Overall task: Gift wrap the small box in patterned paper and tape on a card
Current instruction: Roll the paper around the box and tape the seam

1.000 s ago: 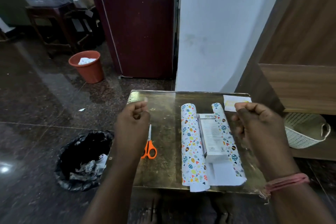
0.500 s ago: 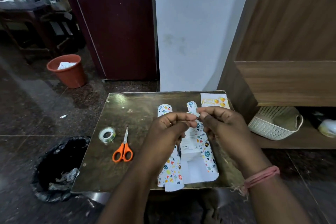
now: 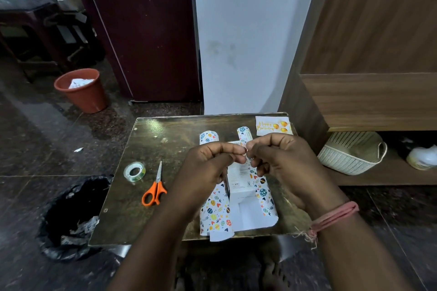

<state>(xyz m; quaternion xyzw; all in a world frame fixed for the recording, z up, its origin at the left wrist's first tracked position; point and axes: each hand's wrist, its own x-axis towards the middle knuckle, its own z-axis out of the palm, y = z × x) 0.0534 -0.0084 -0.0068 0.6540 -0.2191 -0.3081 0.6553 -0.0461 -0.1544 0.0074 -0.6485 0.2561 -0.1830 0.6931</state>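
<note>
The small white box [image 3: 238,172] lies on a sheet of patterned paper [image 3: 216,212] whose two long sides curl up beside it. My left hand [image 3: 208,168] and my right hand [image 3: 283,160] hover together above the box. Their fingers are curled and their fingertips meet, pinching a tiny pale bit that looks like a piece of clear tape [image 3: 246,149]. The hands hide the middle of the box. A "Happy Birthday" card [image 3: 272,125] lies at the table's far right corner.
A roll of clear tape [image 3: 134,171] and orange scissors [image 3: 155,190] lie left of the paper on the small dark table [image 3: 165,139]. A black bin bag [image 3: 71,215] stands at its left, an orange bucket [image 3: 81,90] farther back, and a white basket [image 3: 350,153] on the right shelf.
My hands were apart in fists a second ago. They came together over the box and now pinch fingertip to fingertip. The view has shifted left, which brought the tape roll into sight.
</note>
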